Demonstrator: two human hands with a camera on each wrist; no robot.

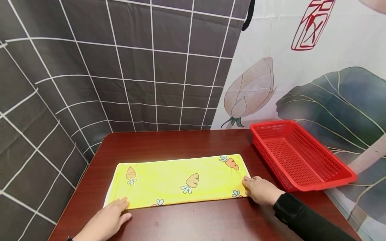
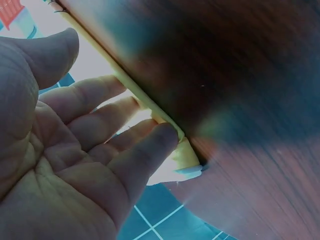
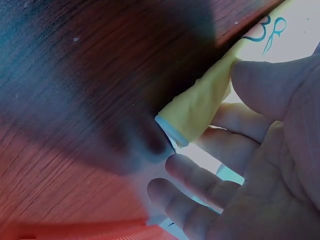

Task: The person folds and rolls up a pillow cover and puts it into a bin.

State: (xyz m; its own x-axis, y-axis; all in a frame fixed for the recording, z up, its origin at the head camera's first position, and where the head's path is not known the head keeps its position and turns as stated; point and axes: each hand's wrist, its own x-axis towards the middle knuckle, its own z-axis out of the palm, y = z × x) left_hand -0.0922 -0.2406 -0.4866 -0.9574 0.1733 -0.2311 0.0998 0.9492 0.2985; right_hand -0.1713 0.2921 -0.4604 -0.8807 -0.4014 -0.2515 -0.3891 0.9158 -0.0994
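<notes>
Lying on the reddish-brown wooden table (image 1: pixel 181 222), the yellow carrot-printed cloth (image 1: pixel 163 180) seems already folded into a long strip — its length not yet doubled over; the left hand (image 1: pixel 107 216) and right hand (image 1: pixel 263 190), fingers loosely extended, touch its two ends.

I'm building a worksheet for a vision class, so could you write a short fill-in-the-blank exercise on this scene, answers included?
1. The vegetable printed on the folded bright yellow cloth is the ____.
2. The person's ____ hand is the one nearer the red perforated plastic basket.
3. The sleeve nearest the basket is ____ in colour.
4. The grid lines on the dark grey backdrop are ____ in colour.

Missing words: carrot; right; black; white.
</notes>
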